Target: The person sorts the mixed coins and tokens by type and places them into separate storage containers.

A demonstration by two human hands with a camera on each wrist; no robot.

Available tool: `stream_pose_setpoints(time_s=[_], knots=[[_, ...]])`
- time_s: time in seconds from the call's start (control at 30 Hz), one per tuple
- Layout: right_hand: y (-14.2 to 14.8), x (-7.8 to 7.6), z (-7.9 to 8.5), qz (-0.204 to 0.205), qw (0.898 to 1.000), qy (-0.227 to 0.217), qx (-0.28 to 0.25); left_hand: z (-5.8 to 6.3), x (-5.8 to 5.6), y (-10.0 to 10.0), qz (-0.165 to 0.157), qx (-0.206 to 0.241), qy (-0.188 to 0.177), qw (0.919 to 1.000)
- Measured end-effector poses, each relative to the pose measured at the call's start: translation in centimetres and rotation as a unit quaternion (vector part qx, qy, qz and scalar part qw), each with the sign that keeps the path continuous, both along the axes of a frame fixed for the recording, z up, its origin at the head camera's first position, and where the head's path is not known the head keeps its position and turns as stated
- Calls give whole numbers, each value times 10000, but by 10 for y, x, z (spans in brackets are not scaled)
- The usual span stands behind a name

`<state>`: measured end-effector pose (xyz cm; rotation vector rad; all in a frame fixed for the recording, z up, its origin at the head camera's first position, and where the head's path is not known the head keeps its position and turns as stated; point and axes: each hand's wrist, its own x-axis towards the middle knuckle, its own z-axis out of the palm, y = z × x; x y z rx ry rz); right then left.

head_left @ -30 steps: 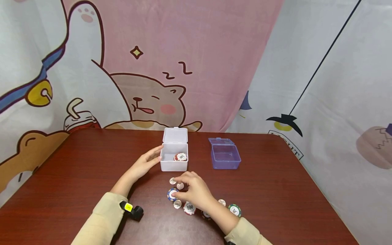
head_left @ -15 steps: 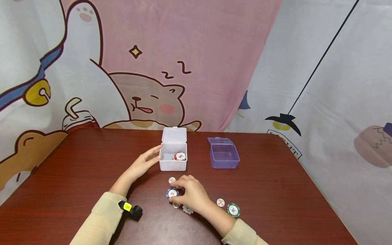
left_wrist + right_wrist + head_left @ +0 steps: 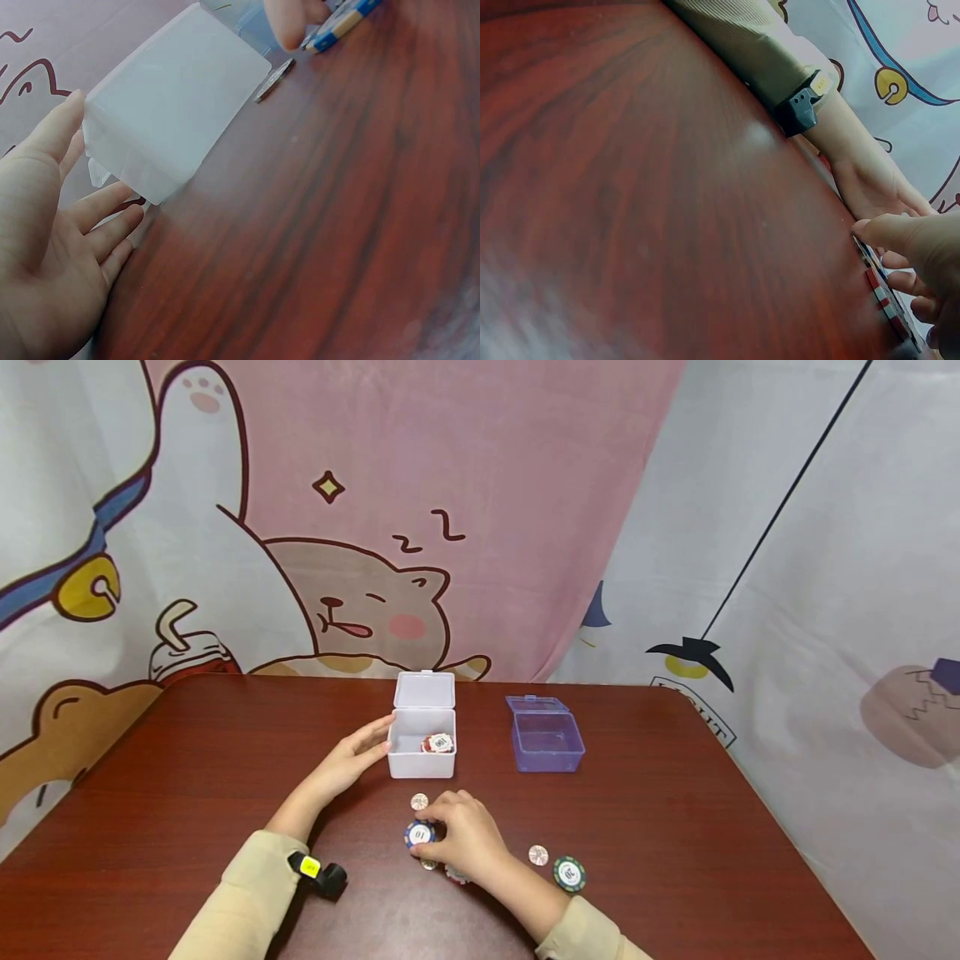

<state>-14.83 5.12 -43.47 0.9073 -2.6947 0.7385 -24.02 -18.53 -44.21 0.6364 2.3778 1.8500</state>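
Note:
With thumb and fingertips at its opposite edges, my right hand (image 3: 467, 835) pinches a blue poker chip (image 3: 419, 835) marked 10. Beneath that hand, a red-and-white poker chip (image 3: 456, 876) is mostly hidden. One coin (image 3: 420, 802) lies just beyond the blue chip, and another coin (image 3: 428, 864) peeks out below the thumb. My left hand (image 3: 348, 764), fingers extended, rests against the left side of a white plastic box (image 3: 422, 766) whose lid stands raised. Inside are red-and-white chips (image 3: 438, 743); the top one reads 100.
A translucent purple box (image 3: 548, 762), lid up, stands right of the white one. A green poker chip (image 3: 570, 875) and a coin (image 3: 538, 856) lie beside my right forearm. The wooden table (image 3: 675, 793) ends at a printed curtain (image 3: 585, 485).
The right hand has shifted slightly back and taken the blue chip between thumb and fingers. The left hand keeps its place on the white box.

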Motion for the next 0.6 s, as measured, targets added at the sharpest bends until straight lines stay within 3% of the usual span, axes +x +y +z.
stream_pose_setpoints(time_s=[0.23, 0.6], knots=[[-3, 2, -1, -93, 9998, 8, 183, 0, 0, -1, -5, -16, 21, 10000], [-4, 0, -3, 160, 9999, -21, -58, -2, -2, -1, -37, 57, 21, 10000]])
